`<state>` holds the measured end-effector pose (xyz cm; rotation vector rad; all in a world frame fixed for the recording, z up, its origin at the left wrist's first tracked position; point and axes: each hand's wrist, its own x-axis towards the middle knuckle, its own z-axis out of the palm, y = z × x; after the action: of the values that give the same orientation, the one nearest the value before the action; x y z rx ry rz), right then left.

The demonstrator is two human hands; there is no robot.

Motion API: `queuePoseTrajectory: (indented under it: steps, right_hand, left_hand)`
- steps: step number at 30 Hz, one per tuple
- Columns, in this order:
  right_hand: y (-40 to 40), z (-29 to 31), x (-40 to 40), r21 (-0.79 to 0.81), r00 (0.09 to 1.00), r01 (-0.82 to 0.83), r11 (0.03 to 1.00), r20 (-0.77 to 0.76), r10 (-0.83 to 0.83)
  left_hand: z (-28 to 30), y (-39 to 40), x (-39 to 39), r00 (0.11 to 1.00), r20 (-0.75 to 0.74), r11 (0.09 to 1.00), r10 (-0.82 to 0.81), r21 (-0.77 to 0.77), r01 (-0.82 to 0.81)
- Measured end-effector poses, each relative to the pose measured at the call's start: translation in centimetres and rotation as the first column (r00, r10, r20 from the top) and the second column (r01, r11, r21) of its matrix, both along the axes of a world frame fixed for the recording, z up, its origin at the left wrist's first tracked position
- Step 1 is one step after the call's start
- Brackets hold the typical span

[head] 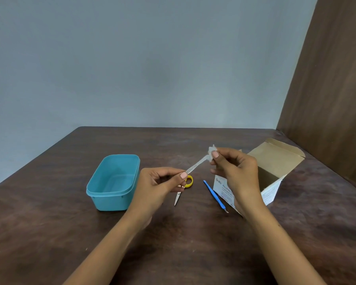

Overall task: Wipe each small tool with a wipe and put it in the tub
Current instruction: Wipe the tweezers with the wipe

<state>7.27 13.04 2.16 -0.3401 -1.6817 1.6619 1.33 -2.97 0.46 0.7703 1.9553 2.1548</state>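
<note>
Left hand [158, 186] pinches one end of a metal nail file [195, 166] between thumb and fingers, above the table [49, 212]. Right hand [236, 171] pinches a white wipe [211, 154] round the file's far tip. Blue tub [111, 182] sits just left, open.

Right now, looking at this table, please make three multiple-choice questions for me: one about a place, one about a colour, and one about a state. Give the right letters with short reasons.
1. Where does the tub stand?
A. beside the left hand
B. inside the cardboard box
C. under the right hand

2. What colour is the scissors handle ring?
A. red
B. yellow
C. black

3. What does the right hand pinch?
A. the blue-handled tool
B. nothing
C. a wipe at the tip of the metal file

Answers:
1 A: the tub sits on the table, left of the left hand.
2 B: the ring shows yellow.
3 C: the white wipe is folded round the file's far end.
</note>
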Motion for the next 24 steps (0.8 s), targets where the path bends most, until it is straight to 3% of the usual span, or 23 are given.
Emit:
queuePoseTrajectory:
  steps: [5,10,16,24]
  right_hand:
    - [-0.2,0.9,0.6,-0.092,0.966,-0.244,0.965,0.070,0.251]
    - [-0.6,1.3,1.1,-0.238,0.856,-0.461,0.855,0.134,0.499]
    - [0.0,2.1,1.2,-0.391,0.860,-0.474,0.789,-0.011,0.511]
    - [-0.9,1.3,0.8,-0.337,0.837,-0.492,0.803,0.068,0.542]
  left_hand:
    - [0.3,-0.2,0.0,0.997,0.073,0.999,-0.037,0.040,0.034]
    - [0.4,-0.4,0.0,0.996,0.070,0.998,-0.059,0.033,0.056]
    - [0.6,-0.4,-0.1,0.996,0.081,0.998,-0.041,0.043,0.038]
    - [0.6,-0.4,0.0,0.997,0.075,1.000,-0.013,0.025,0.011]
